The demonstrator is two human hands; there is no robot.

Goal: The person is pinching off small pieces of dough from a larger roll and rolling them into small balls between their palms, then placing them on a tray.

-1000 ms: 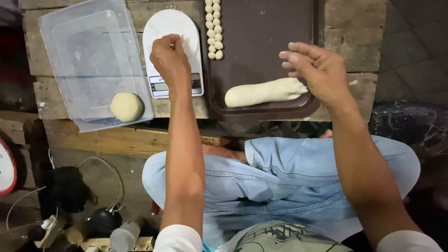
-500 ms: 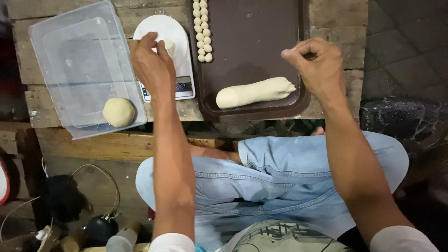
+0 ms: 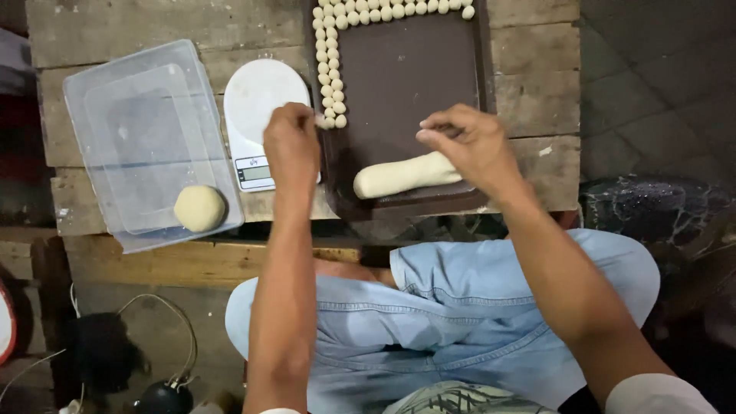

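Both my hands hover apart over the dark tray (image 3: 406, 84): my left hand (image 3: 291, 146) pinches a small dough ball (image 3: 320, 121) beside the ball rows (image 3: 331, 69), my right hand (image 3: 468, 142) curls, fingertips together, touching the dough log (image 3: 399, 175). White scale (image 3: 257, 115) and plastic tub (image 3: 138, 138) sit left.

You sit at a simple, homemade place for making dough snacks, like a small home kitchen or food stall. The rough wooden table (image 3: 537, 69) is made of old planks. On it you see a dark baking tray (image 3: 406, 77) with rows of little dough balls (image 3: 330, 69), a white kitchen scale (image 3: 257, 115) and a clear plastic box (image 3: 138, 138). The floor is dark stone.
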